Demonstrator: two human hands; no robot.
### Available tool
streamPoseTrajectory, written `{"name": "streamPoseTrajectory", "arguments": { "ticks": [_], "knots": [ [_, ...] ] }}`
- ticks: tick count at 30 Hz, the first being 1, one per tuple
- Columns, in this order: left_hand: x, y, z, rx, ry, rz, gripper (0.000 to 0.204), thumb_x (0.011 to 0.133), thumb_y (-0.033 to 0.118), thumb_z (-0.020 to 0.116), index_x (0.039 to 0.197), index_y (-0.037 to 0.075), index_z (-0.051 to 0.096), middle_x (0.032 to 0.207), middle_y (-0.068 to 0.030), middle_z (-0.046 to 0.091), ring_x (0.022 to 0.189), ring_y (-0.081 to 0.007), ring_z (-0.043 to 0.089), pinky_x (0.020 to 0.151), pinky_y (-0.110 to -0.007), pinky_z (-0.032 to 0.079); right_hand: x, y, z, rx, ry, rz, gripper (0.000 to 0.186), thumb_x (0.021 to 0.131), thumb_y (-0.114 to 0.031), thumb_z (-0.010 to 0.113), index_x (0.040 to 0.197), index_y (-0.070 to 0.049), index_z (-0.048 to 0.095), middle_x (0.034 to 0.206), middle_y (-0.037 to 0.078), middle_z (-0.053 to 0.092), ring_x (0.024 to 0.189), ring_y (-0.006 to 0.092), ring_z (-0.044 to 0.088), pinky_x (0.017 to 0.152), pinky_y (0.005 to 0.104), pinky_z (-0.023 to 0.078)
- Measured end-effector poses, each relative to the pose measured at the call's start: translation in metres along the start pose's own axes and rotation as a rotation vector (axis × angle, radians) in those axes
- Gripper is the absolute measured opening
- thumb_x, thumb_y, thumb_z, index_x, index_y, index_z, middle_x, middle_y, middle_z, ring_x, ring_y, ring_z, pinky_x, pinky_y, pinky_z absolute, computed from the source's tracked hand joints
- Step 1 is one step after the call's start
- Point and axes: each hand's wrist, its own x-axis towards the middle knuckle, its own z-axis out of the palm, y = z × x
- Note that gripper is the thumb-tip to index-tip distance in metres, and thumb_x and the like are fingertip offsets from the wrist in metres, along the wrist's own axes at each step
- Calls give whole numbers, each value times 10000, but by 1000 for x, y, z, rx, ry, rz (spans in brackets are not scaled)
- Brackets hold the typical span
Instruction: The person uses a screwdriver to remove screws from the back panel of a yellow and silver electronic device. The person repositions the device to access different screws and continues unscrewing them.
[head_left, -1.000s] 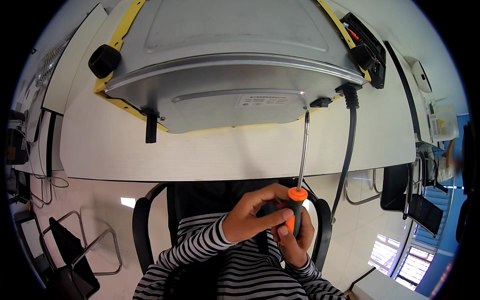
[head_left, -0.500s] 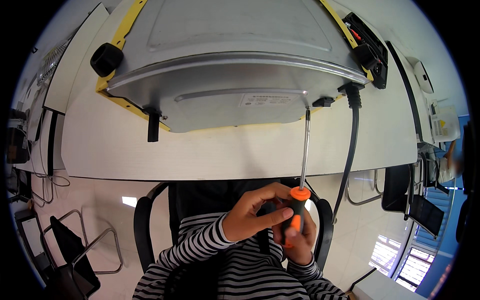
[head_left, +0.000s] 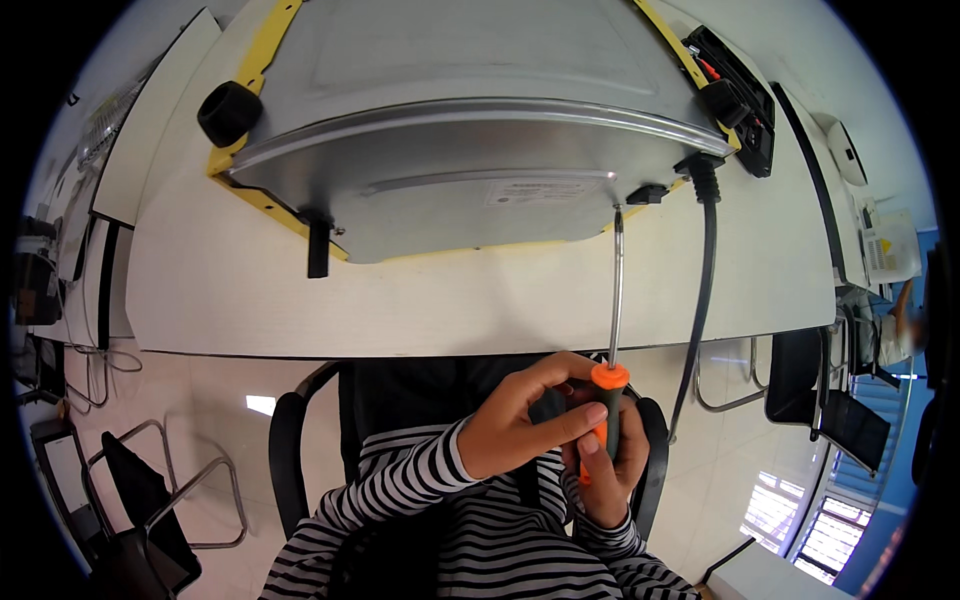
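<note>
Both hands gripping a long screwdriver (head_left: 612,330), left hand (head_left: 515,425) fingers wrapping its orange-collared handle, right hand (head_left: 608,475) clasping below; tip touching a grey metal appliance (head_left: 450,130) lying at the desk (head_left: 250,300) near edge

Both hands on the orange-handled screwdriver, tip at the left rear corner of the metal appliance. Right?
Not quite. In the head view, both hands, left hand and right hand, hold the orange-handled screwdriver, but its tip meets the metal appliance near the right corner, beside the black power cord.

A white table (head_left: 250,300) above; black chair (head_left: 290,460); metal frame (head_left: 190,480) on the floor.
</note>
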Motion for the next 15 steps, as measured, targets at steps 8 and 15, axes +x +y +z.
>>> {"name": "streamPoseTrajectory", "arguments": {
  "ticks": [8,15],
  "knots": [
    [2,0,5,87,85,62,321,766,189,580,1017,13,487,896,-39,532,840,-122,490,761,-254,371,5,10,0,-265,229,-380,406,793,-250,473,1033,75,427,783,101,525,673,125,491,616,225,388],
    [6,-3,9,9,27,9,346,778,165,568,1063,3,460,985,-67,517,929,-133,480,825,-283,360,-1,18,2,-534,388,-508,322,704,-49,545,997,47,452,874,140,484,773,192,480,657,278,405]
  ]
}}
